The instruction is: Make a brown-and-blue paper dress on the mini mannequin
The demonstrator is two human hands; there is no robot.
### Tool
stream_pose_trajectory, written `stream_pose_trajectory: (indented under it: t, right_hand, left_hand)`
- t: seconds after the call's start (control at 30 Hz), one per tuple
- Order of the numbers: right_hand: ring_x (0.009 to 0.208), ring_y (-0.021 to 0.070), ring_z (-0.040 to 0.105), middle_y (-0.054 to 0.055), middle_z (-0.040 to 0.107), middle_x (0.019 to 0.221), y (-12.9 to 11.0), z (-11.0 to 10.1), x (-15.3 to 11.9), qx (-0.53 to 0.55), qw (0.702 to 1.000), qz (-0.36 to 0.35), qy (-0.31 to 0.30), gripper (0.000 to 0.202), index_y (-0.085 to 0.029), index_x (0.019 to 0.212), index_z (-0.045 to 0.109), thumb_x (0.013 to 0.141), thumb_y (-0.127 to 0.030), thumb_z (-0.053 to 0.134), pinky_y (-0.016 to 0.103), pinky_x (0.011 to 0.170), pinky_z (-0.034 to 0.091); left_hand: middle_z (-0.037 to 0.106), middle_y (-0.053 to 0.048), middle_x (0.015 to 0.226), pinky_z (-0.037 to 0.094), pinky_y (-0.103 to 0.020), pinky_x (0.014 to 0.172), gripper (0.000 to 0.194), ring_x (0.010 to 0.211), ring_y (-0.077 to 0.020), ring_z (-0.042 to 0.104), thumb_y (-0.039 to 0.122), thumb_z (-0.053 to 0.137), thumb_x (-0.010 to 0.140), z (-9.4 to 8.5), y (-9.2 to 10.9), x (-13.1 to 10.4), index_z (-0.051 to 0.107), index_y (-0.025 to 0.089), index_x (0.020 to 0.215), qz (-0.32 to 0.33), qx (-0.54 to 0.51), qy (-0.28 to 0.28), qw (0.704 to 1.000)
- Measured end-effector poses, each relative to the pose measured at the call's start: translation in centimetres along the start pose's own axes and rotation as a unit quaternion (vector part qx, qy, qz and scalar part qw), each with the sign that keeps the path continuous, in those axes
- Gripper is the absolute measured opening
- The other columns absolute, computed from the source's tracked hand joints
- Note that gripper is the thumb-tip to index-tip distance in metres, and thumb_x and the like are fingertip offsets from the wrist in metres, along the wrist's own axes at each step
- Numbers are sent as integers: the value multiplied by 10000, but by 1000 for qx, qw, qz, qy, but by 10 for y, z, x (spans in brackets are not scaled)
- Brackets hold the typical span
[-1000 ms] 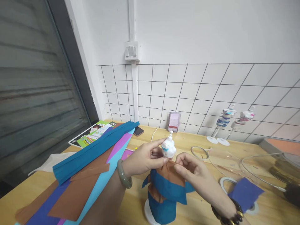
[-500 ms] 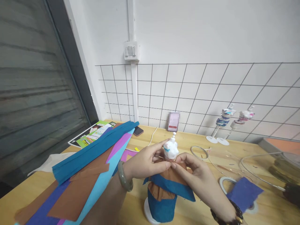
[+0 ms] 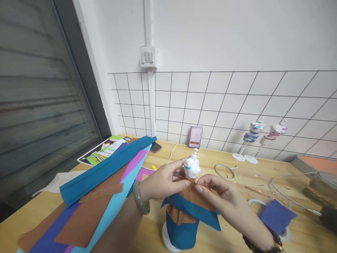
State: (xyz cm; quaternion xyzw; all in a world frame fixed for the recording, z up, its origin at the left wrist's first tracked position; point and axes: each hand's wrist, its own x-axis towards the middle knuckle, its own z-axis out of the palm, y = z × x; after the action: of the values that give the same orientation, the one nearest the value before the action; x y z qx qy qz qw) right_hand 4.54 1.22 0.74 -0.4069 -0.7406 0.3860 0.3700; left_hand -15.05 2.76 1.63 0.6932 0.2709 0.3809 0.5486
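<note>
A small doll (image 3: 192, 168) with a white, blue-marked head and a knobbed tip stands upright on a white round base (image 3: 165, 236). A brown paper cape (image 3: 198, 197) with a blue border spreads below its neck, over a blue and brown paper skirt (image 3: 181, 233). My left hand (image 3: 168, 180) is closed about the doll's neck from the left, its thumb pressing the gathered paper; its other fingertips are partly hidden behind the head. At the right of the neck, my right hand (image 3: 219, 193) pinches the cape's upper edge between thumb and fingertips.
Folded coloured paper strips (image 3: 105, 175) cover the table's left side. A blue paper square (image 3: 277, 218) lies over a tape roll (image 3: 256, 203) at right. Two similar dolls (image 3: 254, 133) on stands are by the wall. A phone (image 3: 195, 136) leans there, and a cable (image 3: 273, 182) curls at right.
My right hand has shifted slightly right and down from the neck. My left hand stays at the neck, and the doll has hardly moved.
</note>
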Motion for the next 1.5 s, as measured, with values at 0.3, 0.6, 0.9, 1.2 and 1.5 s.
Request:
stream_pose_trajectory:
  t: [0.3,0.6,0.9,1.2,1.5]
  right_hand:
    - [776,184,624,35,687,820,-8,4,-2,45,999,6,-21,236,-210,814,659,847,-421,559,279,702,503]
    - [857,194,651,30,722,905,-5,0,-2,43,999,2,-19,200,-240,890,694,848,-393,573,286,773,507]
    - [825,212,657,42,729,881,-8,2,-1,16,1000,-8,-25,240,-227,845,708,857,-404,547,306,753,518]
    - [733,193,633,36,698,782,-2,8,3,5,998,3,61,208,-220,777,666,811,-414,596,284,664,516]
    - [724,175,610,28,667,770,-1,10,3,19,998,3,67,197,-212,769,627,813,-403,598,269,647,495]
  left_hand:
    - [607,-115,1159,446,-409,948,632,1084,-236,571,106,565,814,0,-2,0,339,202,1396,2,4,-4,1000]
    - [597,-111,1163,427,-414,973,625,1115,-231,547,100,549,822,0,-2,1,331,201,1398,3,2,-2,1000]
    - [614,-87,1119,441,-397,952,671,1076,-214,566,63,534,797,2,-1,0,314,234,1407,-3,2,-1,1000]
    - [593,-100,1181,460,-403,939,660,1109,-233,551,81,543,794,2,-3,0,333,238,1400,-9,5,13,1000]
    - [595,-101,1166,458,-407,939,652,1096,-232,558,82,531,811,2,-2,0,320,241,1407,-12,15,10,1000]
